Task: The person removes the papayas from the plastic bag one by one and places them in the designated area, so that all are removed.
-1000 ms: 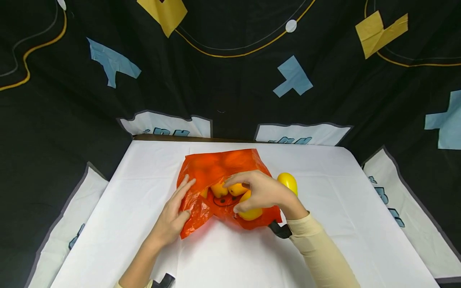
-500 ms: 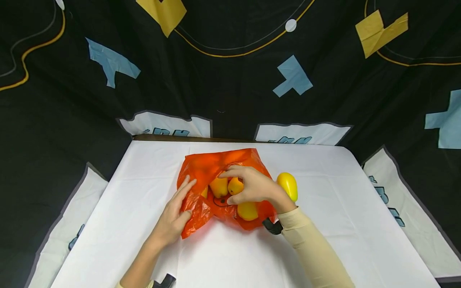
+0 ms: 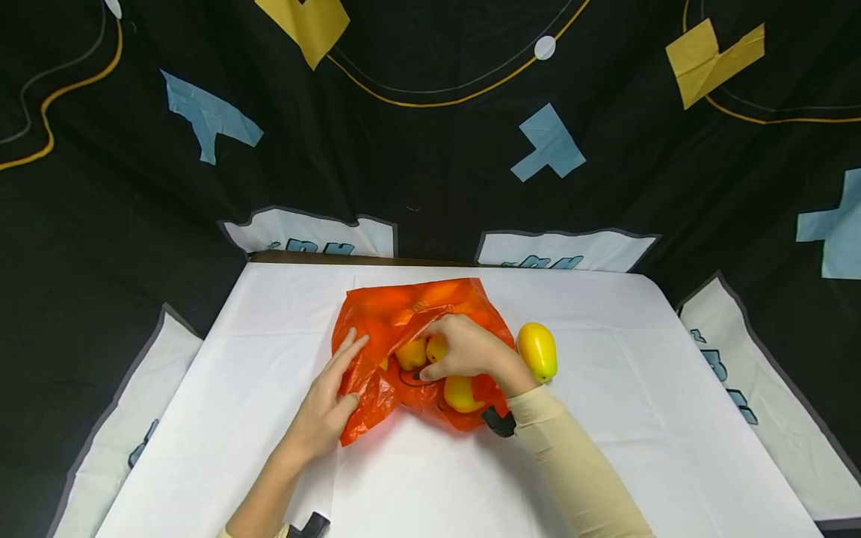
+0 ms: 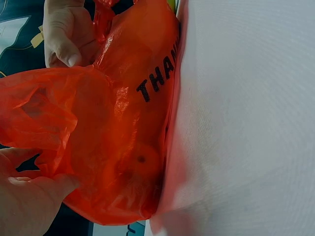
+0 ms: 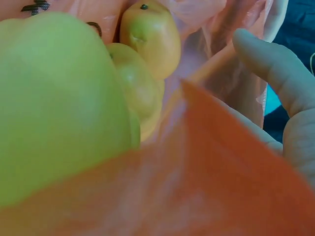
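An orange plastic bag (image 3: 377, 302) lies on the white table with its mouth toward me and several yellow fruits inside. In the head view, a yellow fruit (image 3: 412, 353) shows in the mouth, and a larger yellow fruit (image 3: 463, 394) sits near its front. My left hand (image 3: 324, 411) rests on the bag's left edge, fingers extended and thumb apart. My right hand (image 3: 471, 347) reaches into the mouth above the fruits. In the right wrist view, its thumb (image 5: 268, 61) stands apart from the fingers; I see no fruit between them. An orange flap hides part of that hand.
A lone yellow mango-shaped fruit (image 3: 537, 351) lies on the white table (image 3: 619, 403) right of the bag, close to my right wrist. Black cloth (image 3: 430, 172) hangs behind the table. Dark wrist mounts (image 3: 499, 423) show at the sleeves.
My right hand has moved left and slightly away from me, off the larger front fruit and deeper into the bag's mouth. The left hand has stayed almost in place.
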A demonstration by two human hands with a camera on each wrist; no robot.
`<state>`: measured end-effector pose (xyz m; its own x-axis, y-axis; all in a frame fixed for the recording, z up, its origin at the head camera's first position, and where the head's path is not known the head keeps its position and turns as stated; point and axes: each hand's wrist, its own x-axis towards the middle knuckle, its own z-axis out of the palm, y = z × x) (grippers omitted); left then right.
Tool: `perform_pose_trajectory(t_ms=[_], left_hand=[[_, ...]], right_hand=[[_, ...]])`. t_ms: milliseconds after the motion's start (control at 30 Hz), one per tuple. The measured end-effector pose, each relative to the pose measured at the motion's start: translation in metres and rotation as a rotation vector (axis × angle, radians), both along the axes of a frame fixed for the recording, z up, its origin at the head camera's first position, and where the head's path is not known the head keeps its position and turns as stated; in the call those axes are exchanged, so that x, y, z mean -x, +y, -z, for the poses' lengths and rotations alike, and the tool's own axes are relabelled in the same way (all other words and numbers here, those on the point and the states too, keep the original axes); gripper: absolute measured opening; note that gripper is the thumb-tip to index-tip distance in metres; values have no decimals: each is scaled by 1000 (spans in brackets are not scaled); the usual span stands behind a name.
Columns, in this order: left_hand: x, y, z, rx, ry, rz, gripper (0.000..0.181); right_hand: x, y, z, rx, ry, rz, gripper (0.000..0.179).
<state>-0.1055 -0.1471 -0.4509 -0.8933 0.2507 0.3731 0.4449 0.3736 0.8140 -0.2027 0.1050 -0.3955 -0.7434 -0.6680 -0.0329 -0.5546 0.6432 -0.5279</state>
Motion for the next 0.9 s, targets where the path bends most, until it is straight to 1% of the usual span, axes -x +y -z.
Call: perform_pose_trajectory(t_ms=[200, 533, 667, 900], left_hand=[[0, 1, 0, 9, -14, 8, 79], [0, 3, 0, 10, -21, 15, 78], [1, 3, 2, 9, -20, 14, 79], [1, 3, 2, 6, -18, 12, 78]], right_hand=[[1, -3, 2, 3, -15, 52, 50], [8, -12, 9, 25, -15, 52, 49], [10, -14, 12, 39, -32, 67, 47], [13, -18, 16, 34, -57, 89, 42]])
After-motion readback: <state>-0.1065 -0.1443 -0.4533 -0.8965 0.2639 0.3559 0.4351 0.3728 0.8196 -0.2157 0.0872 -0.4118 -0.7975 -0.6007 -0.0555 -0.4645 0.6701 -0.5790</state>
